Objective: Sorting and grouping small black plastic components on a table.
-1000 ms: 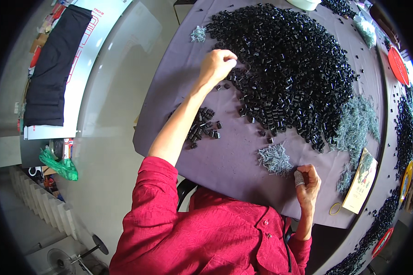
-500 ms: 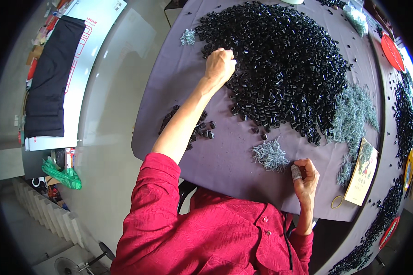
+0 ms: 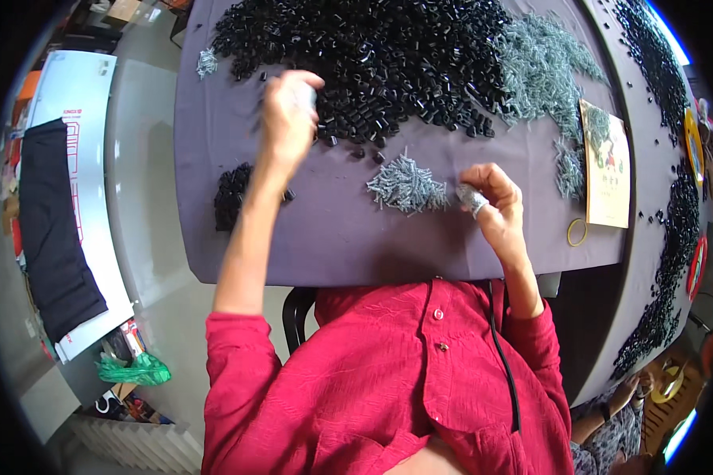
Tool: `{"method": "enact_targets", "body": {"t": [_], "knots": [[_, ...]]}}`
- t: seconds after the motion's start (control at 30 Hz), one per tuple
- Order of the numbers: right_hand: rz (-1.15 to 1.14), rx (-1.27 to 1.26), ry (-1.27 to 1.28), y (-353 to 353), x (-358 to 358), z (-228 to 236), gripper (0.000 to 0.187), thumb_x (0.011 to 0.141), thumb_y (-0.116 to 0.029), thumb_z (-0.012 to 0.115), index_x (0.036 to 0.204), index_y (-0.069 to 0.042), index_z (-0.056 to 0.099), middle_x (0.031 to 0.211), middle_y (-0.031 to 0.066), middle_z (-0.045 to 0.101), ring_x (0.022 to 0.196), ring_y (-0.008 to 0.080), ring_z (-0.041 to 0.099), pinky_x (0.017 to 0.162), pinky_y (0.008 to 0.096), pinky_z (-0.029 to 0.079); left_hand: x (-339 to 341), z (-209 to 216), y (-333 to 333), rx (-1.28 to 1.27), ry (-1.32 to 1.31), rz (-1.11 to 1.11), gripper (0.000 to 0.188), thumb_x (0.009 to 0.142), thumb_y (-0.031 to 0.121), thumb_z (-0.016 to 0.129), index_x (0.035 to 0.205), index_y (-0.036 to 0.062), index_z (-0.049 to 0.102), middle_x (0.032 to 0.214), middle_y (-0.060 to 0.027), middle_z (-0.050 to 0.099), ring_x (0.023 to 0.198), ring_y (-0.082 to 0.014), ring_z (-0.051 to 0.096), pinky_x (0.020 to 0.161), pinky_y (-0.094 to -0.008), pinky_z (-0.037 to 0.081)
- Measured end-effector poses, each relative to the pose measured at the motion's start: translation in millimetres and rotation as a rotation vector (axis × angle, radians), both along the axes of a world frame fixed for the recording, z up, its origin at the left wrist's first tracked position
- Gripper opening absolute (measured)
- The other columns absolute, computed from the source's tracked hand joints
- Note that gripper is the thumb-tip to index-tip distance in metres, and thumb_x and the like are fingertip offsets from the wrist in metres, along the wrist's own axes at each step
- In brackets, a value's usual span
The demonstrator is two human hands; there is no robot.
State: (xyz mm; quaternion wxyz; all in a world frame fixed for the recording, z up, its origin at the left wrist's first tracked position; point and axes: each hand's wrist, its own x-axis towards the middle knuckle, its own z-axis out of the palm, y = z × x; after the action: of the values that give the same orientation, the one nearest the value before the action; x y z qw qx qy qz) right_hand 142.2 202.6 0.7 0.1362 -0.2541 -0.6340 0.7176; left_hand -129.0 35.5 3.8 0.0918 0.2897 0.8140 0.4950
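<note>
My left hand (image 3: pixel 287 119) is over the left edge of a large heap of small black tube-shaped plastic pieces (image 3: pixel 372 63). Motion smears its fingers, so whatever they hold cannot be made out. My right hand (image 3: pixel 499 207) is low over the table near the front edge, thumb and fingers curled together, with a pale wrapping on the thumb. Anything pinched there is too small to see. Just left of it lies a small pile of thin grey screw-like pieces (image 3: pixel 408 186). A separate cluster of black pieces (image 3: pixel 234 190) sits beneath my left forearm.
More grey pieces (image 3: pixel 543 71) adjoin the black heap. A yellow booklet (image 3: pixel 610 182) and a yellow ring (image 3: pixel 577 233) lie right of my right hand. Another table (image 3: pixel 638 229) carries black pieces along the right. Another person's hand (image 3: pixel 624 393) shows at lower right.
The whole view has shifted, so the table appears farther up and left. My left hand is now blurred by motion. Another person's hand and arm have come into view at lower right.
</note>
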Motion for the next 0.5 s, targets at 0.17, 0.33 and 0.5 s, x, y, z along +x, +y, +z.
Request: {"method": "enact_targets", "body": {"t": [0.17,0.33,0.5], "knots": [[0.020,-0.074,0.081,-9,-6,7,0.027,0.076,0.012,0.051,0.100,0.001,0.058,0.092,0.0032,0.062,0.087,0.0092,0.059,0.079,0.0230,0.047,130,2,9,0.109,-0.311,-0.391,0.026,0.086,-0.006,0.041,0.103,0.0036,0.058,0.073,-0.0002,0.054,0.055,-0.0053,0.050,0.047,-0.0202,0.041],[0.049,-0.075,0.122,-14,-4,12,0.025,0.077,0.013,0.049,0.097,0.002,0.057,0.093,0.0052,0.063,0.087,0.0103,0.060,0.077,0.0241,0.048,156,21,26,0.059,-0.580,-0.338,0.013,0.091,0.002,0.051,0.102,0.0025,0.059,0.079,-0.0019,0.059,0.058,-0.0060,0.054,0.049,-0.0211,0.044],[0.007,-0.206,0.087,-11,2,6,0.023,0.078,0.013,0.051,0.097,0.002,0.058,0.088,0.0079,0.066,0.078,0.0136,0.063,0.070,0.0263,0.051,164,13,25,0.120,-0.513,-0.338,0.013,0.089,-0.002,0.055,0.099,0.0022,0.061,0.077,-0.0006,0.059,0.058,-0.0067,0.056,0.051,-0.0206,0.045]]}}
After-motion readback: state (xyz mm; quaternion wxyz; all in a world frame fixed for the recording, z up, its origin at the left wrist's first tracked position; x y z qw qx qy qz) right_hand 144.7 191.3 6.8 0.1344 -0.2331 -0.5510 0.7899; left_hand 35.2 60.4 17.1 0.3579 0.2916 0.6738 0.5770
